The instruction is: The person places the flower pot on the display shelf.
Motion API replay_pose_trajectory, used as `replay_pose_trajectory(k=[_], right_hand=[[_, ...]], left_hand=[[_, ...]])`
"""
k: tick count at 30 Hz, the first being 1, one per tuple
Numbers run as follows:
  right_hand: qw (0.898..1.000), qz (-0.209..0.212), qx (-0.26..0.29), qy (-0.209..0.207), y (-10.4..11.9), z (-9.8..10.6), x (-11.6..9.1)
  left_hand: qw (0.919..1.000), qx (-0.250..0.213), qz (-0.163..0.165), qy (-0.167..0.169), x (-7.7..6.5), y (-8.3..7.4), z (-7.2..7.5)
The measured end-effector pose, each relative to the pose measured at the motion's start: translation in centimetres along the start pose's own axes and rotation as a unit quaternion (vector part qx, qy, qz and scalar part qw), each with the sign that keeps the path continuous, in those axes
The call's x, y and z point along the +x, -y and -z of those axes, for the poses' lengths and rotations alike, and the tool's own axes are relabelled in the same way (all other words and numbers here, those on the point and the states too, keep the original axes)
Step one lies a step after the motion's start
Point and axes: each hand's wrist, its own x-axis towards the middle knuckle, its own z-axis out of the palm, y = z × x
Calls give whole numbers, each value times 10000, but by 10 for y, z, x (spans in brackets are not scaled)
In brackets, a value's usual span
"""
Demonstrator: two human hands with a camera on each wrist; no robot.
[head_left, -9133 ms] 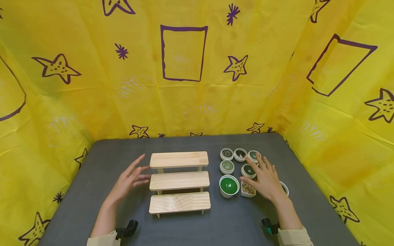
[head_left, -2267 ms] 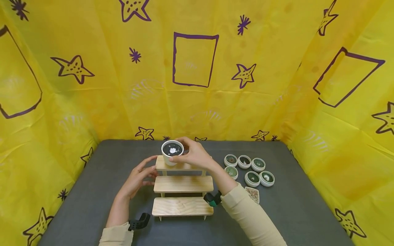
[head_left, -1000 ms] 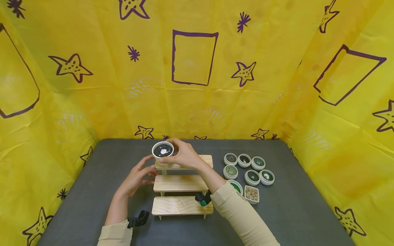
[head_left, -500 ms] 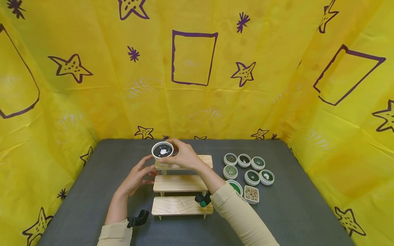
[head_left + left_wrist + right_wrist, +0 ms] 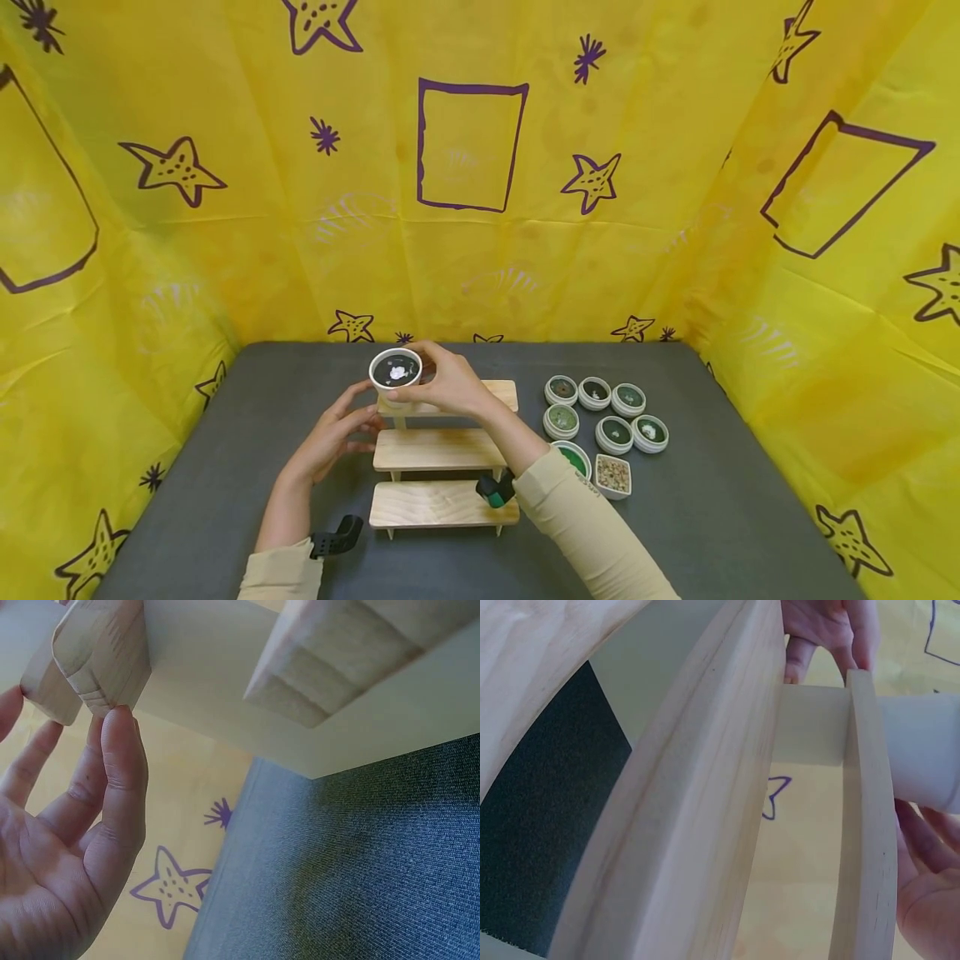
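Note:
My right hand point(image 5: 450, 385) holds a white cup point(image 5: 395, 369) between thumb and fingers at the left end of the top tier of a three-tier wooden stand point(image 5: 442, 450). The cup is upright, with a dark filling and a white patch on it. In the right wrist view, the cup's white side point(image 5: 919, 746) rests against the top board point(image 5: 870, 825). My left hand point(image 5: 330, 435) is at the stand's left side, fingers loosely spread. The left wrist view shows its fingertips point(image 5: 118, 724) touching the board ends point(image 5: 112, 656).
Right of the stand are several small round white pots point(image 5: 561, 422) with green or dark fillings. A square white dish point(image 5: 613, 475) of pebbly bits stands near them, beside a bright green cup point(image 5: 573, 458) partly covered by my right sleeve. Yellow patterned cloth point(image 5: 472, 275) surrounds the grey table point(image 5: 675, 542).
Nine seconds ago my right hand hovered over the pots; since then it has brought the white cup onto the top tier and shifted it left to the end. The last second shows almost no movement.

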Motion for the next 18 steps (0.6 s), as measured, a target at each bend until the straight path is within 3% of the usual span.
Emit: replay_pose_trajectory(k=[9, 18], right_hand=[[9999, 5, 119, -20, -7, 8, -4], [9992, 56, 320, -233, -11, 31, -12]], left_hand=[[10000, -64, -35, 49, 0, 1, -1], [9999, -45, -71, 57, -1, -1, 0]])
